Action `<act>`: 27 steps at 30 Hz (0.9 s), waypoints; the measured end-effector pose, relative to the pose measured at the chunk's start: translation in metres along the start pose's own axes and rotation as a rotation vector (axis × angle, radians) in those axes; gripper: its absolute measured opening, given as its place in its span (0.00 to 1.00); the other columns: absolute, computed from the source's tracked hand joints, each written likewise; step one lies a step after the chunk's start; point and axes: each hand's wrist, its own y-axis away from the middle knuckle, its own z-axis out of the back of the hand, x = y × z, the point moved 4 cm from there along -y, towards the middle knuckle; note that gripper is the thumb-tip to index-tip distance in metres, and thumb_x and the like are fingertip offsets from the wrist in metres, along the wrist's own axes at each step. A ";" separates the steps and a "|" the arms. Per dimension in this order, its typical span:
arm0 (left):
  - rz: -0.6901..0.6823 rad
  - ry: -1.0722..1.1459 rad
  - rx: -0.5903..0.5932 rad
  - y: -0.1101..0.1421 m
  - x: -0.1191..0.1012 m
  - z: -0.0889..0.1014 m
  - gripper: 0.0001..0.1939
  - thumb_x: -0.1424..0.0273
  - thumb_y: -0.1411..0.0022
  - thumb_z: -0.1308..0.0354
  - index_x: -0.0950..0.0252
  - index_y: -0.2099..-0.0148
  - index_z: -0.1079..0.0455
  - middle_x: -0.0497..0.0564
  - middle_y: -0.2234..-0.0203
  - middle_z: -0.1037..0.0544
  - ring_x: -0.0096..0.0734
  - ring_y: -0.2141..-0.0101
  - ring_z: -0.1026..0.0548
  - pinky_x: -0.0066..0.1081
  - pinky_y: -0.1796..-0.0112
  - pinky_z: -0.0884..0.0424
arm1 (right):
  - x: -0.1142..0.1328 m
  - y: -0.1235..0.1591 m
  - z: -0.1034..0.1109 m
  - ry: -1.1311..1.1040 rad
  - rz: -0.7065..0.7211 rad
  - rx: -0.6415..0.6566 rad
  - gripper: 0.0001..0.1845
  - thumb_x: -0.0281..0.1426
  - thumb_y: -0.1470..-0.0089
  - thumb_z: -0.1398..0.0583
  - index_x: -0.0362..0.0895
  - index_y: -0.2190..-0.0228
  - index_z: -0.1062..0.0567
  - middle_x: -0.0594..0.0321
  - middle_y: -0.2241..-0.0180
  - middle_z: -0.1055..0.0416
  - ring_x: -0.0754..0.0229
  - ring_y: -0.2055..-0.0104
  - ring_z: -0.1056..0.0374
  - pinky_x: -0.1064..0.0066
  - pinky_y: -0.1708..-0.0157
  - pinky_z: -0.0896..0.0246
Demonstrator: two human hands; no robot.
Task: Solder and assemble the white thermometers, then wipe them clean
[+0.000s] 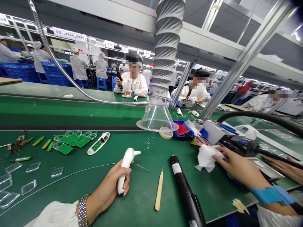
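Note:
My left hand [106,186] is closed around a white ear thermometer [125,167], held upright above the green bench with its narrow probe tip pointing right. In my right hand [239,165], a crumpled white tissue [205,157] is pinched between the fingers, right of the bench's middle. Between the hands lie a pick with a pale wooden handle [159,194] and a black electric screwdriver [186,189], bit pointing away from me. Small screws [148,145] are scattered beyond the thermometer. A thin wire [71,174] runs across the bench behind my left hand.
Green circuit boards [68,142], an open thermometer shell [98,143] and clear plastic covers [28,187] lie at left. A clear extraction hood [157,118] hangs over the bench. Beside my right arm are a blue tray [201,133] and another person's hand [284,167].

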 end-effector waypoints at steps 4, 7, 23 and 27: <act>0.000 -0.018 -0.019 -0.002 0.001 0.002 0.18 0.69 0.46 0.45 0.66 0.52 0.41 0.38 0.88 0.42 0.19 0.86 0.50 0.20 0.86 0.46 | 0.039 0.026 -0.008 0.379 0.357 -0.147 0.20 0.38 0.43 0.50 0.40 0.56 0.31 0.48 0.65 0.29 0.47 0.67 0.31 0.60 0.74 0.35; -0.010 -0.002 -0.056 -0.002 0.001 0.003 0.18 0.69 0.46 0.44 0.65 0.53 0.41 0.39 0.86 0.41 0.18 0.86 0.49 0.20 0.86 0.46 | 0.090 0.049 -0.031 0.311 0.702 -0.017 0.21 0.22 0.46 0.52 0.43 0.51 0.34 0.50 0.57 0.31 0.51 0.60 0.32 0.60 0.66 0.33; 0.048 0.150 0.018 -0.013 0.011 -0.028 0.16 0.68 0.48 0.40 0.64 0.57 0.37 0.42 0.80 0.35 0.20 0.82 0.38 0.25 0.79 0.38 | 0.115 0.060 -0.010 -0.926 0.223 -0.371 0.26 0.33 0.51 0.40 0.52 0.50 0.40 0.61 0.63 0.28 0.50 0.56 0.33 0.53 0.53 0.39; 0.068 0.208 0.030 -0.018 0.017 -0.033 0.15 0.68 0.48 0.39 0.64 0.58 0.37 0.41 0.81 0.36 0.18 0.82 0.39 0.23 0.80 0.41 | 0.145 0.036 -0.011 -1.524 -0.042 -0.620 0.16 0.29 0.52 0.41 0.49 0.59 0.34 0.72 0.78 0.34 0.63 0.75 0.36 0.63 0.64 0.34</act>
